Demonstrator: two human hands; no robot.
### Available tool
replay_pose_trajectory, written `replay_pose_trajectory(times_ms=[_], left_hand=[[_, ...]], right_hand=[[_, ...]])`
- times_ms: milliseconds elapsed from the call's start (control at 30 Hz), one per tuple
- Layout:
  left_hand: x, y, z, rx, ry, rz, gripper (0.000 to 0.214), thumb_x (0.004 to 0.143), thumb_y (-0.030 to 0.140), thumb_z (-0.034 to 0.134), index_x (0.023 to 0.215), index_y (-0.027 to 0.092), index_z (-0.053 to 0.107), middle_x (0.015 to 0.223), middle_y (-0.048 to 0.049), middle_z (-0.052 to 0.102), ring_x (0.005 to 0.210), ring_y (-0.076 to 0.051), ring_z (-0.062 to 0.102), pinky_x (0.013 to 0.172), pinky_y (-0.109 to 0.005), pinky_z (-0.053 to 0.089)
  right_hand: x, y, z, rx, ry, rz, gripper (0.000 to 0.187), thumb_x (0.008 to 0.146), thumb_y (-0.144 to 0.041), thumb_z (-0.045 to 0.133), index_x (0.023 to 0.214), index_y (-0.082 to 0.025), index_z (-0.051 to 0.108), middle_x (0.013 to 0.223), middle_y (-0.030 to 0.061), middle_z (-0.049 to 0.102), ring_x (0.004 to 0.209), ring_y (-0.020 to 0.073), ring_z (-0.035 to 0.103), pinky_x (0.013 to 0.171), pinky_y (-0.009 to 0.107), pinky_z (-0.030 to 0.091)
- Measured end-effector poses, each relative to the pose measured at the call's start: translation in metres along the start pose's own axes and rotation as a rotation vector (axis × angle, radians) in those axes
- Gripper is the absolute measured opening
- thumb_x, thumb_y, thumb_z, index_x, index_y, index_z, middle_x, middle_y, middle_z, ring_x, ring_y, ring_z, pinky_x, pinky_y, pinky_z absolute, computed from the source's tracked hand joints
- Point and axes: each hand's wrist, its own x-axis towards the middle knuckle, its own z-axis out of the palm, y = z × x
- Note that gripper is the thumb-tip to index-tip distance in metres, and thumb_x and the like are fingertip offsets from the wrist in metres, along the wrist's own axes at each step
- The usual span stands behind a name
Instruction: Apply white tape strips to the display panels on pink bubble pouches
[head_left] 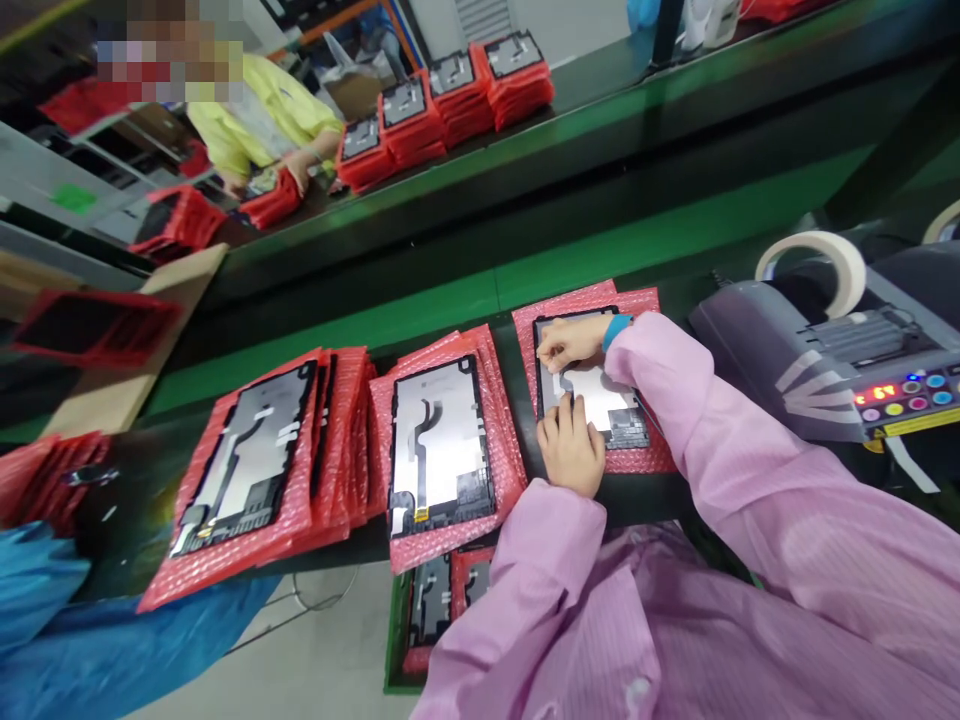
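A tablet screen panel [600, 400] with a silvery back and black frame lies on red bubble-wrap bags [637, 462] in front of me. My left hand [571, 445] rests on the panel's lower left part, fingers stretched out and a little apart. Farther up, my right hand [574, 342] is closed in a pinch over the panel's upper left part. Anything between those fingertips is too small or hidden. A dark flex cable on the panel is partly covered by my hands. A blue band circles my right wrist.
Left of my hands, another panel [442, 430] tops a bag stack, with a further panel [251, 450] beyond it. A tape dispenser [832, 350] with a tape roll [851, 270] stands right. A green crate [395, 640] sits below. Across the bench, a person in yellow [262, 110] handles red bags.
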Motion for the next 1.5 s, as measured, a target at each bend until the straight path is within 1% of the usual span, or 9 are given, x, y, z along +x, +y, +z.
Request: replay_pose_trajectory(times_ms=[100,200,767,933,1067,1200,1300,1400,1500], left_hand=[[0.001,0.002,0.000,0.058,-0.059,0.000,0.050,0.093,0.024,0.044,0.139,0.009,0.056,0.143,-0.0110,0.057,0.115,-0.031,0.052,0.098,-0.045,0.041],[0.002,0.004,0.000,0.048,-0.091,-0.013,0.052,0.093,0.024,0.042,0.142,0.009,0.054,0.145,-0.0123,0.055,0.114,-0.031,0.053,0.097,-0.045,0.041],[0.001,0.005,0.006,0.042,-0.077,-0.022,0.053,0.093,0.023,0.041,0.142,0.006,0.052,0.143,-0.0158,0.056,0.114,-0.033,0.053,0.099,-0.048,0.039],[0.002,0.005,0.003,0.027,-0.081,-0.059,0.053,0.091,0.023,0.046,0.141,0.008,0.054,0.142,-0.0205,0.053,0.117,-0.034,0.051,0.101,-0.050,0.040],[0.002,0.004,0.003,0.022,-0.031,-0.080,0.052,0.087,0.022,0.052,0.137,0.011,0.058,0.141,-0.0228,0.049,0.125,-0.037,0.046,0.103,-0.054,0.041],[0.001,0.002,0.005,-0.020,0.030,-0.089,0.049,0.085,0.021,0.055,0.133,0.015,0.063,0.143,-0.0225,0.044,0.132,-0.040,0.039,0.107,-0.061,0.036],[0.000,-0.004,0.004,-0.130,0.060,-0.092,0.045,0.086,0.024,0.057,0.130,0.019,0.064,0.149,-0.0200,0.036,0.138,-0.039,0.032,0.110,-0.060,0.033],[0.001,-0.018,0.002,-0.257,0.066,-0.227,0.053,0.090,0.027,0.052,0.141,0.013,0.052,0.149,-0.0236,0.035,0.139,-0.037,0.035,0.111,-0.056,0.035],[0.006,-0.034,0.000,-0.332,0.009,-0.405,0.054,0.092,0.022,0.043,0.142,0.001,0.047,0.127,-0.0262,0.054,0.124,-0.033,0.052,0.108,-0.050,0.040]], right_hand=[[0.003,0.001,-0.002,-0.047,-0.059,-0.045,0.013,0.083,-0.029,0.066,0.078,-0.017,0.069,0.085,0.0035,0.064,0.090,0.0186,0.047,0.088,0.031,0.029],[0.004,-0.002,-0.001,-0.080,-0.056,-0.054,0.013,0.085,-0.027,0.064,0.077,-0.017,0.067,0.083,0.0038,0.062,0.092,0.0193,0.046,0.093,0.034,0.027],[0.000,-0.014,0.011,-0.173,0.031,0.107,0.010,0.082,-0.026,0.069,0.079,-0.017,0.065,0.098,0.0068,0.055,0.101,0.0240,0.041,0.086,0.036,0.027],[-0.005,-0.024,0.010,-0.240,0.054,0.140,0.023,0.075,-0.034,0.078,0.083,-0.018,0.064,0.104,0.0081,0.054,0.105,0.0264,0.041,0.084,0.036,0.028],[-0.007,-0.031,0.012,-0.301,0.070,0.212,0.041,0.065,-0.042,0.084,0.090,-0.018,0.063,0.113,0.0104,0.054,0.111,0.0304,0.041,0.090,0.040,0.031],[0.002,-0.026,0.004,-0.253,0.180,0.329,0.054,0.056,-0.034,0.089,0.099,-0.017,0.060,0.113,0.0102,0.058,0.110,0.0288,0.046,0.094,0.040,0.035],[-0.003,-0.025,-0.008,-0.209,0.366,0.436,0.040,0.068,-0.019,0.079,0.102,-0.016,0.060,0.115,0.0109,0.061,0.111,0.0278,0.049,0.094,0.038,0.037],[-0.036,-0.039,-0.004,-0.247,0.598,0.586,0.030,0.088,-0.009,0.050,0.118,-0.009,0.055,0.129,0.0220,0.055,0.122,0.0328,0.045,0.098,0.043,0.036],[-0.091,-0.062,0.031,-0.192,0.711,0.799,0.032,0.096,-0.017,0.038,0.121,-0.003,0.053,0.124,0.0279,0.056,0.118,0.0351,0.053,0.093,0.043,0.040]])
